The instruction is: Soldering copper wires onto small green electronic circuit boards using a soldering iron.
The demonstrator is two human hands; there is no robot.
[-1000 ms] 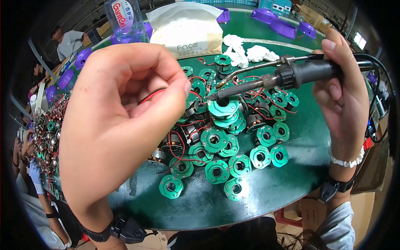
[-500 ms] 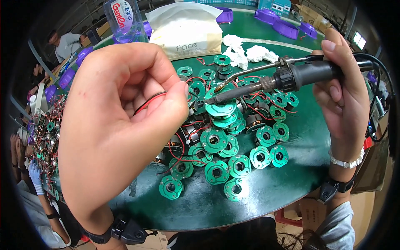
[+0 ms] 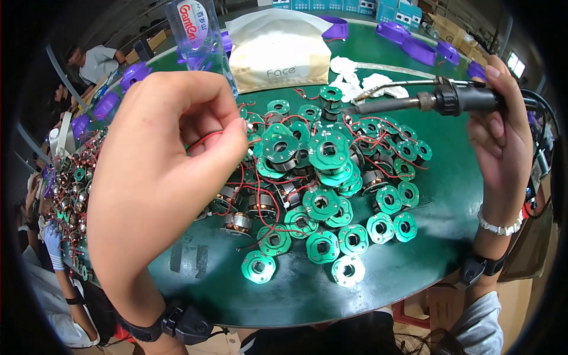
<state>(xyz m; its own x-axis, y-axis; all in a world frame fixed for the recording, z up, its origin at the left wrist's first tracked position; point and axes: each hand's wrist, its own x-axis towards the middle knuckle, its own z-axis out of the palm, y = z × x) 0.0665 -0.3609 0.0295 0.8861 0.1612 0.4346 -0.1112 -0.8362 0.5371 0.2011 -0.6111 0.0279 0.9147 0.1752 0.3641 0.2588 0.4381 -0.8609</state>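
My left hand (image 3: 160, 171) is closed in a pinch on a red wire (image 3: 204, 141), left of the pile; its fingertips hide the wire's end. My right hand (image 3: 503, 130) grips a soldering iron (image 3: 467, 99) by its black handle. The iron's tip points left, above the far side of a pile of small motor stators with green ring-shaped circuit boards. One green circuit board (image 3: 329, 149) tops a stack in the middle, apart from the tip. Beside it, nearer my left hand, sits another board (image 3: 279, 144) on its stator. Red wires trail among the parts.
Behind the pile stand a tissue pack (image 3: 278, 59) and a clear plastic bottle (image 3: 198, 35), with crumpled tissues (image 3: 378, 89) alongside. Purple rings (image 3: 419, 51) lie along the far table edge. More wired stators (image 3: 71, 189) are heaped at left, near other people. The iron's cable runs off right.
The soldering iron has pulled away from the stacked board, up and to the right. My left hand, still pinching the wire, has drawn away from the stack. The whole view has shifted slightly.
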